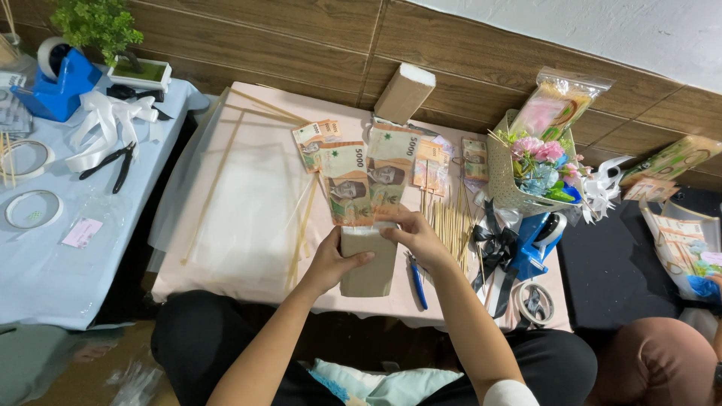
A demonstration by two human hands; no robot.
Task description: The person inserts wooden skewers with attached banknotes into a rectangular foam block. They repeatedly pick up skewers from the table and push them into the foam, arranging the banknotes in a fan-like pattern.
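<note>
View from above of a low table draped in a pale pink cloth (226, 248). My left hand (331, 263) grips the left edge of a tan paper packet (370, 271) standing on the cloth near the table's front edge, thumb across its face and fingers curled behind it, closed on the packet. My right hand (417, 237) rests at the packet's top right corner, fingertips pinched together on the lower edges of the two banknotes (368, 180) that fan upward from the packet's mouth; whether the pinch also takes in the packet's rim I cannot tell, since the knuckles hide it.

The banknotes are thin, light and limp: I judge they will bend under their own length, slip against each other, and crease if squeezed mid-sheet. The sound place to take hold is the bottom margin, flat between thumb and fingertip. The packet is stiffer and bears a firmer side grip.

Surroundings: more banknotes (444, 162) lie flat beyond the fan; a bundle of thin wooden sticks (450, 222) lies just right of my right hand; a blue pen (418, 282) lies beside the packet; a basket of paper flowers (538, 169) stands further right; a blue tape dispenser (540, 240) sits below it.
</note>
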